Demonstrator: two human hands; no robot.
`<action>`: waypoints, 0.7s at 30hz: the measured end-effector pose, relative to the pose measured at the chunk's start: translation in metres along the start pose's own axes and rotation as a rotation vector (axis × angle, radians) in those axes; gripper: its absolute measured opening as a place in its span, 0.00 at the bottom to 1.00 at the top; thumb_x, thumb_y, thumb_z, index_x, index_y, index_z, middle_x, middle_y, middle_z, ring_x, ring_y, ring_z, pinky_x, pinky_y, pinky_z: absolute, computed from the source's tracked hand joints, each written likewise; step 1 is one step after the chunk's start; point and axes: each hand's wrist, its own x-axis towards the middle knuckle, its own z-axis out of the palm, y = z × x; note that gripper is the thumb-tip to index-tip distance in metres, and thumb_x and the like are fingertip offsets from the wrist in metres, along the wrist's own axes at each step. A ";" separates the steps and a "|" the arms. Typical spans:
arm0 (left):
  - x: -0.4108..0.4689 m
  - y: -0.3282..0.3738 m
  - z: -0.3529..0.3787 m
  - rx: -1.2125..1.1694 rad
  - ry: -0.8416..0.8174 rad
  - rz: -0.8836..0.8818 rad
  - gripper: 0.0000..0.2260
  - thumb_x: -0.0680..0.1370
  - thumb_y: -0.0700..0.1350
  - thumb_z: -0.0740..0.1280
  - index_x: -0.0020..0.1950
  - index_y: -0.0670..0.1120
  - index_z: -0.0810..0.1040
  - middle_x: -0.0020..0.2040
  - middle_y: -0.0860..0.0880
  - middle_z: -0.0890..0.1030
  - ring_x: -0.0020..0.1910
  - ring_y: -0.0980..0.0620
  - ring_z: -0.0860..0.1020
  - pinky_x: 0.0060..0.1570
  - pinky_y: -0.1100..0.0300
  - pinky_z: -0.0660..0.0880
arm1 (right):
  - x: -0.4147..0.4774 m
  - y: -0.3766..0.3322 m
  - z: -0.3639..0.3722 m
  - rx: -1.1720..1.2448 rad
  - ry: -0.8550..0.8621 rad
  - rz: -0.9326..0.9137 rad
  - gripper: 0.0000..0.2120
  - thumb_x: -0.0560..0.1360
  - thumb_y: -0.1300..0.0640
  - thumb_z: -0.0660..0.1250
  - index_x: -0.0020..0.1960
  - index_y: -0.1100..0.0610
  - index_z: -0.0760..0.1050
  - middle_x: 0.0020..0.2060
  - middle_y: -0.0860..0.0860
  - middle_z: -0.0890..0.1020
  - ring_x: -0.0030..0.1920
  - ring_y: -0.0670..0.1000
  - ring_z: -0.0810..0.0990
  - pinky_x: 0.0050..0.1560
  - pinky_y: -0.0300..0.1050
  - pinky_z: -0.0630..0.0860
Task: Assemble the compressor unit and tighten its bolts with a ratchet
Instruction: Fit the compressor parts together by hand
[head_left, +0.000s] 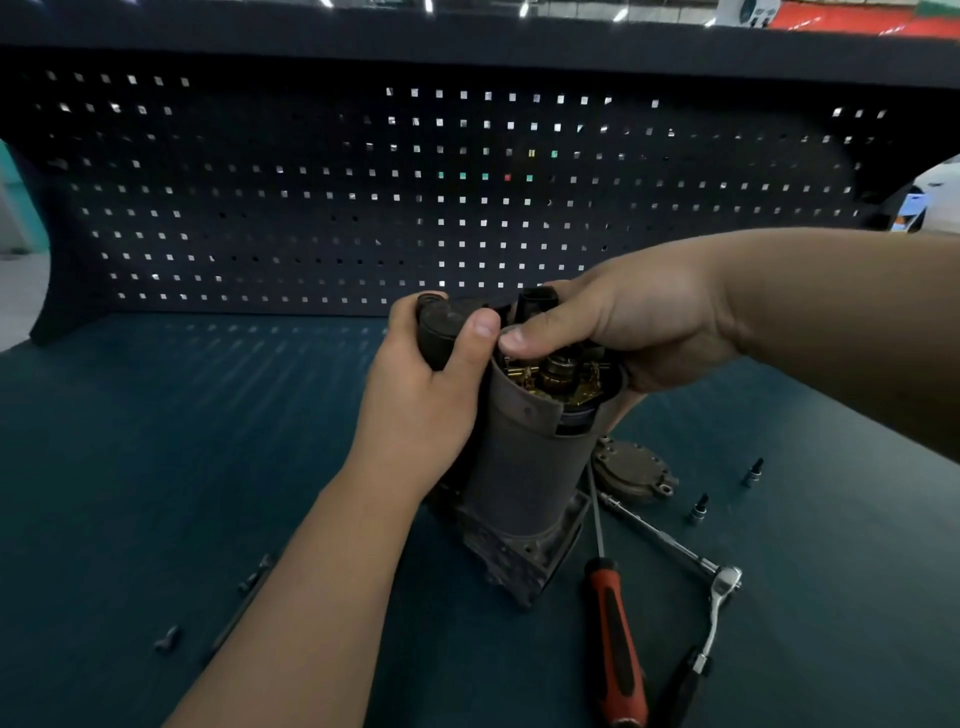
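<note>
Two hands: left hand (421, 395) gripping the side canister (441, 335), right hand (623, 322) curled over the open top.
Compressor unit (524, 467): upright on bench (208, 441), long axis near vertical, between them.
Ratchet (719, 587): flat by the base, nearer right hand.

upright grey compressor (524, 467), ratchet (719, 603) beside

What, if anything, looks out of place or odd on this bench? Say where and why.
The compressor unit stands with its top open, brass parts exposed, while a round cover plate lies apart on the table beside it. Nothing looks spilled or broken.
</note>
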 end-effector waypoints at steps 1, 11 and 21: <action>0.000 0.000 0.000 -0.003 -0.003 -0.008 0.17 0.69 0.69 0.60 0.49 0.60 0.71 0.42 0.70 0.78 0.42 0.69 0.77 0.37 0.76 0.70 | 0.000 0.000 0.000 0.004 0.000 0.000 0.31 0.66 0.46 0.68 0.66 0.55 0.73 0.59 0.55 0.81 0.60 0.59 0.79 0.64 0.65 0.71; 0.012 -0.008 -0.010 -0.105 -0.066 -0.260 0.12 0.65 0.69 0.62 0.44 0.69 0.78 0.44 0.69 0.81 0.43 0.70 0.78 0.43 0.65 0.71 | 0.007 0.026 0.013 0.331 0.177 -0.146 0.20 0.77 0.43 0.60 0.63 0.51 0.77 0.56 0.48 0.83 0.58 0.53 0.78 0.61 0.59 0.71; 0.006 -0.002 -0.011 -0.298 0.025 -0.469 0.37 0.54 0.68 0.74 0.60 0.59 0.72 0.52 0.56 0.83 0.51 0.55 0.83 0.51 0.54 0.77 | 0.031 0.033 0.042 0.727 0.286 -0.328 0.12 0.76 0.52 0.62 0.52 0.55 0.82 0.49 0.51 0.86 0.50 0.51 0.83 0.53 0.49 0.76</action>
